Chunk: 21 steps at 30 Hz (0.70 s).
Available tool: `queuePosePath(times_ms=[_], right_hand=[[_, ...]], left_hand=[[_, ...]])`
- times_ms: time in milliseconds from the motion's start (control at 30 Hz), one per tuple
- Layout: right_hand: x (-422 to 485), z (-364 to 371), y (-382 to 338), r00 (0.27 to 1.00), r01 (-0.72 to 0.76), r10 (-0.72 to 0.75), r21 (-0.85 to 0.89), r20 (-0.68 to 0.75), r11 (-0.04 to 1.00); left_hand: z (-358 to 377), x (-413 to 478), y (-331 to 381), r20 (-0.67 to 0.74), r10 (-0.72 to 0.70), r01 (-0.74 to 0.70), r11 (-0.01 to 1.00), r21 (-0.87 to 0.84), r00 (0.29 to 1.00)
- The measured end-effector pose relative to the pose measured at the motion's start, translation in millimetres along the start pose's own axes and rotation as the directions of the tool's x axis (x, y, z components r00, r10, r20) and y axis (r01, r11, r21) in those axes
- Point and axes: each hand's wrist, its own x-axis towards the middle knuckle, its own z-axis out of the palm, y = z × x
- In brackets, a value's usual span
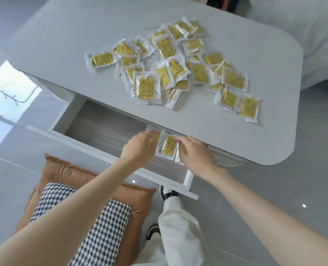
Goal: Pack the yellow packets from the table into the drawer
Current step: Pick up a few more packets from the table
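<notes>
Both hands are over the open drawer (101,129), which stands pulled out under the near edge of the table (236,139). The left hand (138,148) and right hand (195,154) clasp the held packets (168,147) between them, a small upright bunch; their number cannot be told, as they overlap and the hands cover their sides. The left fingertips are hidden behind the bunch; the right fingers pinch its right edge. Whether the bunch touches the drawer floor is not visible. The pile of yellow packets (178,64) lies loose and overlapping on the table top. Below, 1 cushion (94,208), 1 trouser leg (176,227) and a shoe (167,193) part hidden behind the drawer front.
</notes>
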Motion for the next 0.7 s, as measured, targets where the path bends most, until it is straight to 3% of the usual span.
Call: queuePosePath(times_ms=[400, 700], right_hand=[[-124, -208, -32, 0.947, -0.061, 0.067, 0.029, -0.314, 0.998], [-205, -310, 0, 0.938, -0.088, 0.094, 0.032, -0.334, 0.996]], left_hand=[[-143, -106, 146, -0.138, 0.200, -0.223, 0.958, -0.178, 0.970], [-162, -164, 263, -0.145, 0.208, -0.247, 0.904, -0.349, 0.967]])
